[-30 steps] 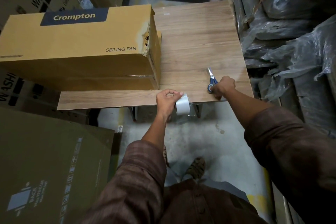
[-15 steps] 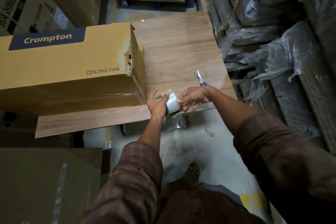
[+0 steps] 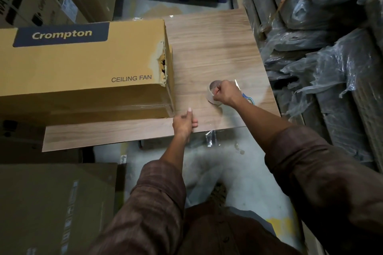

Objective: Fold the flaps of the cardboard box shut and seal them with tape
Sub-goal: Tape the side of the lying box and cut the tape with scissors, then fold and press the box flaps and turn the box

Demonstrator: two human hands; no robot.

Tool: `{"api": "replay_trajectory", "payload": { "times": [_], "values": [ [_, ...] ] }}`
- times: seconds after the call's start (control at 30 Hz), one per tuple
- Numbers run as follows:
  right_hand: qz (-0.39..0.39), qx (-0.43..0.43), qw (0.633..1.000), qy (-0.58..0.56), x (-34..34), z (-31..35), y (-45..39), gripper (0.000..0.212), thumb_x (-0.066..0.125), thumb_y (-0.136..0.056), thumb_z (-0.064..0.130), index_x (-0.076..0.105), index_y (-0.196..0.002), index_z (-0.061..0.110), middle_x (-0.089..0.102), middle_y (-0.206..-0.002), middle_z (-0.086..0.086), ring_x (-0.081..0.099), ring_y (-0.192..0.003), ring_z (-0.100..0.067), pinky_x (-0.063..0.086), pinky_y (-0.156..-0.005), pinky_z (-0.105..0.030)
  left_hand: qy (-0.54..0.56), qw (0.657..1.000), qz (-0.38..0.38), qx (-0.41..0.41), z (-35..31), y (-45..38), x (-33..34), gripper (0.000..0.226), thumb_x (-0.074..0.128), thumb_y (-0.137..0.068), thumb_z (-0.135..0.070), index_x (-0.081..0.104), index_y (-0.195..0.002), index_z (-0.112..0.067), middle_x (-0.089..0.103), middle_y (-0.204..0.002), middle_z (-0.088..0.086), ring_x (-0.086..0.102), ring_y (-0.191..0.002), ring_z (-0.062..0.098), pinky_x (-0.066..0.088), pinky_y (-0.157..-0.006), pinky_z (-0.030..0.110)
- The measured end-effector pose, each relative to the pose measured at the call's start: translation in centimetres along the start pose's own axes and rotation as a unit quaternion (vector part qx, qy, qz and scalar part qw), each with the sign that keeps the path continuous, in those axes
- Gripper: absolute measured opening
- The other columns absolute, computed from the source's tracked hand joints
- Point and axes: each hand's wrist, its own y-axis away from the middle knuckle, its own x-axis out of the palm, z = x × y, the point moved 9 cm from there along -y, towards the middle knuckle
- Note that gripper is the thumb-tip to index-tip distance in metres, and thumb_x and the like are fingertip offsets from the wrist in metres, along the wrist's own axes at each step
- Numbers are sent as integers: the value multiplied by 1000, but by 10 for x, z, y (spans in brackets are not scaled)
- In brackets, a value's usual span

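The yellow-brown "Crompton" ceiling fan box lies on its side on the left of the wooden table; its right end edge is torn. My left hand is at the box's near right corner, fingers pinched with the thumb up, apparently on the clear tape's free end; the strip itself is barely visible. My right hand is further right over the table, gripping the clear tape roll. The blue-handled scissors lie on the table, mostly hidden under my right wrist.
A scrap of clear tape hangs from the table's front edge. Large cardboard cartons stand left of me and behind the table. Plastic-wrapped bundles are stacked along the right. Bare concrete floor lies between me and the table.
My hands have split apart: the right took the tape roll out over the table above the scissors, and the left moved to the box's near right corner. The view shifted closer.
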Motion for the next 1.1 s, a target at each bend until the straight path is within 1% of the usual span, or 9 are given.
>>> {"api": "replay_trajectory", "payload": {
  "times": [0.13,0.23,0.33,0.47,0.57,0.73,0.83,0.97,1.1],
  "values": [
    [-46,33,985,-163,20,-11,14,22,66,-75,7,61,-57,18,62,-60,0,56,-65,-12,48,-65,-25,-52,998,19,-34,25,-4,-15,35,53,-103,-40,59,-83,-13,71,-69,4,64,-52,12,40,-46,21],
    [-38,118,967,-220,31,-32,31,25,75,-74,30,62,-59,16,69,-68,-8,64,-64,-25,55,-65,-37,-98,992,45,-63,35,-6,-18,36,52,-103,-40,56,-80,-12,70,-65,3,61,-46,11,39,-45,21],
    [144,226,949,-164,57,-44,69,33,74,-83,37,63,-66,11,64,-65,-9,53,-49,-20,47,-50,-28,-165,977,98,-89,35,-4,-8,41,52,-102,-44,57,-76,-13,71,-64,5,62,-45,14,39,-46,21],
    [343,263,901,-24,83,-55,131,36,56,-99,45,59,-103,9,55,-106,-10,55,-80,-21,48,-85,-35,-213,964,131,-88,33,-6,1,36,53,-100,-43,56,-78,-15,71,-65,4,61,-49,16,38,-47,20],
    [315,313,884,-147,105,-64,150,34,57,-98,47,61,-105,14,59,-113,-5,54,-97,-22,47,-85,-36,-233,959,143,-76,29,-5,6,32,55,-99,-39,54,-76,-17,70,-64,4,61,-51,17,38,-46,20],
    [272,352,866,-228,82,-49,150,34,51,-105,22,53,-71,15,56,-54,6,48,-61,-10,44,-62,-26,-260,949,163,-74,22,-1,2,34,52,-101,-40,61,-86,-11,72,-69,4,62,-55,19,40,-44,22],
    [285,337,876,-195,46,-28,138,27,53,-102,19,54,-75,16,56,-62,5,50,-60,-8,53,-52,-24,-225,957,176,-59,-3,13,13,58,36,-101,-61,61,-91,-9,71,-81,9,63,-63,23,44,-43,23],
    [295,296,893,-168,0,-2,125,18,63,-96,24,58,-79,18,59,-56,8,59,-67,-9,56,-65,-26,-155,963,215,-37,-48,37,40,72,15,-94,-77,52,-87,-15,54,-82,12,51,-60,22,38,-50,26],
    [262,305,896,-189,-17,-6,124,14,60,-99,26,61,-98,12,65,-84,0,61,-70,-20,57,-72,-35,-189,963,190,22,-76,31,36,75,10,-95,-75,55,-108,-17,57,-87,9,48,-58,22,38,-54,25]
  ]
}}
